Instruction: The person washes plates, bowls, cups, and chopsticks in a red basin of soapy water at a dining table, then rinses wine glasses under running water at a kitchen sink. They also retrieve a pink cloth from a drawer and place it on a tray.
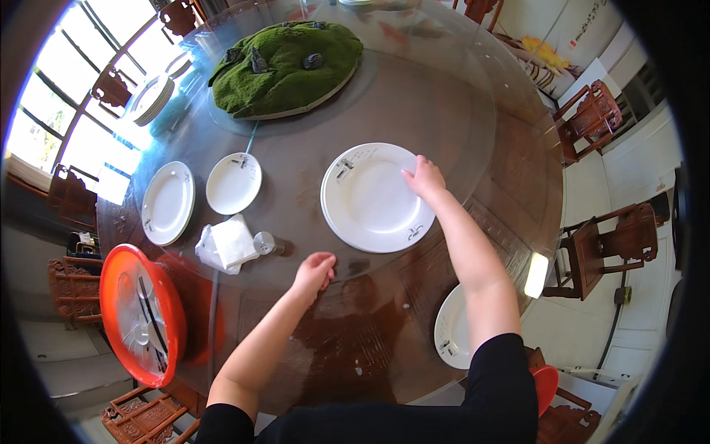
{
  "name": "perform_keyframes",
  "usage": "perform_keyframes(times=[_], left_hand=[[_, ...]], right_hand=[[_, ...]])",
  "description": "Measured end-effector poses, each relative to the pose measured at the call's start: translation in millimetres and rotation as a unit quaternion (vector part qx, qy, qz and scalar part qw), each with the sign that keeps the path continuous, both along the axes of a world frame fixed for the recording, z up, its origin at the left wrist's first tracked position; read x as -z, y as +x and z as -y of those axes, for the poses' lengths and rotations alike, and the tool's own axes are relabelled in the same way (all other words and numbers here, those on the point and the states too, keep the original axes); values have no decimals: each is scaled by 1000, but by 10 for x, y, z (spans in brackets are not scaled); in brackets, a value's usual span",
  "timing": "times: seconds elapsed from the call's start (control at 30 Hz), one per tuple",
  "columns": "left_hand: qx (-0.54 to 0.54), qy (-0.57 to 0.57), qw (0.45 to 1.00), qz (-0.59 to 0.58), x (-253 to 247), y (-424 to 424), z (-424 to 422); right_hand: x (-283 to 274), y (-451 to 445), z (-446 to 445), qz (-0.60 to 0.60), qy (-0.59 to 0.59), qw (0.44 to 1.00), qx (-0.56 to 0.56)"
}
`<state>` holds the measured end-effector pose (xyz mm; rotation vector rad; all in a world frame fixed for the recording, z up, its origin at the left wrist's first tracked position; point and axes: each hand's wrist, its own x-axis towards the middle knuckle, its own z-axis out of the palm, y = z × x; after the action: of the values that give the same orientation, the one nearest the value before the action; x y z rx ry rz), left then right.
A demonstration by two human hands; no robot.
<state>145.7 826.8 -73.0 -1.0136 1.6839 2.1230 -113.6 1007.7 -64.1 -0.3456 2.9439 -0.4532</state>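
Note:
My right hand grips the right rim of a stack of large white plates with dark printed marks, on the glass turntable. My left hand hangs over the table's near part, its fingers curled with nothing visible in them. Left of it are a small glass jar with a metal lid and white paper napkins on a plastic wrapper. Beyond these lie a small white plate and a white oval plate. Another white plate is partly hidden behind my right arm.
A red basin with chopsticks and clear ware stands at the left edge of the round table. A mossy green centrepiece with small rocks sits at the far side. Stacked plates are at the far left. Carved wooden chairs surround the table.

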Motion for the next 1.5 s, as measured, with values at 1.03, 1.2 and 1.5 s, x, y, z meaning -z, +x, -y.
perform_keyframes(times=[1.03, 1.2, 1.5], left_hand=[[191, -15, 981, -25, 152, 1220, -1289], [273, -40, 959, -61, 377, 1073, -1832], [380, -134, 915, -31, 281, 703, -2211]], right_hand=[[-111, 2745, -2187, 23, -163, 970, 180], [215, 3183, -2880, -46, -159, 947, 276], [8, 3198, -3177, 55, -20, 948, 312]])
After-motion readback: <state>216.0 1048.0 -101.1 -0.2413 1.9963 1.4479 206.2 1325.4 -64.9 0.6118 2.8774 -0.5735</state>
